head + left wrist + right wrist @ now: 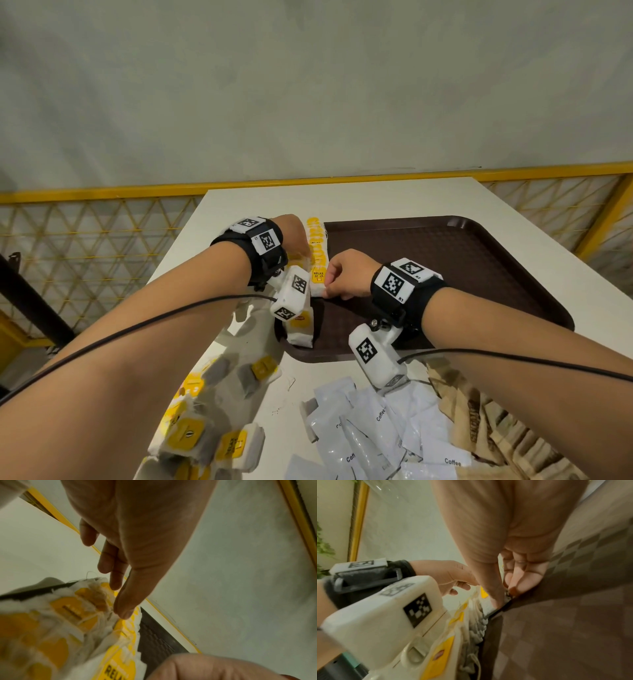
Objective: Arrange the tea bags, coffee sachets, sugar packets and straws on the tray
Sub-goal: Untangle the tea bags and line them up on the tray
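A row of white tea bags with yellow tags (317,246) stands along the left edge of the brown tray (445,267). My left hand (301,255) reaches down beside the row from the left. Its thumb and straight fingers (118,582) touch the bags' tops (72,609). My right hand (327,286) pinches the nearest tea bag (318,279) of the row between thumb and curled fingers (518,586). One more tea bag (301,329) lies at the tray's near left corner. No straws are in view.
Loose tea bags (212,428) are heaped on the white table at the near left. White coffee sachets (370,428) lie in the near middle, brown sugar packets (496,428) at the near right. A yellow mesh fence (102,222) runs behind the table.
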Tool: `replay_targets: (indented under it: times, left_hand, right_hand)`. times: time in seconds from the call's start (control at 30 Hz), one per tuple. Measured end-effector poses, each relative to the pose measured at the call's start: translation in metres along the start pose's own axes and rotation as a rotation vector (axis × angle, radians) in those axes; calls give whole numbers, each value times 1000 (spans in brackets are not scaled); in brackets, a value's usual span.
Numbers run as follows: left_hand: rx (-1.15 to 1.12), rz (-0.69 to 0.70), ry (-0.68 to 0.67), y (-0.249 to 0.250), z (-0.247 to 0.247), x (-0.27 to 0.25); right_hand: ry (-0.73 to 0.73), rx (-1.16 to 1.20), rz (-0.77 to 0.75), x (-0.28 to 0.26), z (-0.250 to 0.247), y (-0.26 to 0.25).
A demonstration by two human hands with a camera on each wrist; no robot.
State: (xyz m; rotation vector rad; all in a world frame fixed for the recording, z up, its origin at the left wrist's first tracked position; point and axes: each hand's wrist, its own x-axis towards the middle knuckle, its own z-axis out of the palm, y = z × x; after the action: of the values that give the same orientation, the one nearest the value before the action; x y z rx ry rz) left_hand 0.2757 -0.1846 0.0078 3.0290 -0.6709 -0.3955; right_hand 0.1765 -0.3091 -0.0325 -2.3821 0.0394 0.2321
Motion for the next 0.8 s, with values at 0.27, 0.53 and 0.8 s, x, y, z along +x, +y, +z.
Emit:
replay_targets:
  times: [0.27, 0.53, 0.8]
  left_hand:
    - [-153, -28, 53, -19, -6, -10]
    - [-314, -30, 129, -19, 2, -18]
    - [-355, -126, 144, -21, 4, -13]
  right_hand:
    - [124, 214, 18, 5, -9, 0]
    - [134, 87, 6, 19, 0, -3]
    - [167, 271, 150, 42, -2, 8]
